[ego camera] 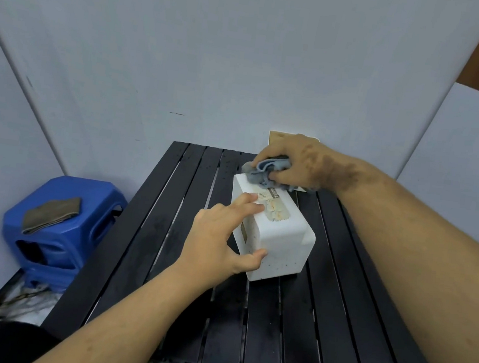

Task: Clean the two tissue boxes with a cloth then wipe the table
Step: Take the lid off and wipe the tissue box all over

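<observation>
Left hand (217, 238) bracing white rounded plastic tissue box (281, 246) mid black slatted desk (166, 232), right hand (297, 164) bunching soft blue-grey cloth (266, 169) on its far top edge; probably light, smooth, prone to sliding, best pinned by its sides.

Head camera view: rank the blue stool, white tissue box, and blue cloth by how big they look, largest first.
1. blue stool
2. white tissue box, looks slightly smaller, though nearer the camera
3. blue cloth, bunched in the right hand
</observation>
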A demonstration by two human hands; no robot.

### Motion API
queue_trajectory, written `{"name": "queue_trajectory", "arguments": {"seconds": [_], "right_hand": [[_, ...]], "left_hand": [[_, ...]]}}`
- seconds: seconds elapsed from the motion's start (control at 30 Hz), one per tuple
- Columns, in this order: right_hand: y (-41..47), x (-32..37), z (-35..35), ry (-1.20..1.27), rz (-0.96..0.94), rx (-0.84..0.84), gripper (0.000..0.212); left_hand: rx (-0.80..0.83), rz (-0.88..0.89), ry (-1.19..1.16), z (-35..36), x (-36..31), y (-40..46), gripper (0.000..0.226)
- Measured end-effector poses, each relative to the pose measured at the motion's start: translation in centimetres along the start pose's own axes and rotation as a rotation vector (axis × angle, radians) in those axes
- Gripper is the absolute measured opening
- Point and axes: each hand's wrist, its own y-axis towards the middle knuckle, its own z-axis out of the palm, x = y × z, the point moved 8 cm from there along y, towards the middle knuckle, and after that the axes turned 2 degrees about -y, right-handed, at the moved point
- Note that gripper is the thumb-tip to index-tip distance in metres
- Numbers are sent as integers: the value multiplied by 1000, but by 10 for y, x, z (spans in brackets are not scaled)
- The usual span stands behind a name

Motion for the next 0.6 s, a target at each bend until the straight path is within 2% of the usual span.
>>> {"name": "queue_trajectory", "arguments": {"seconds": [0.17,0.43,0.5,0.6], "right_hand": [[-62,-6,0,157,2,-137,31],[-143,-7,45,-67,-56,-695,50],[-147,4,56,-157,-119,-726,52],[-148,6,54,-223,-247,-674,52]], "left_hand": [[25,-23,-19,2,4,-2,76],[32,-52,-148,2,7,1,76],[28,-48,-141,1,7,1,76],[29,-49,-136,0,7,2,77]]}}
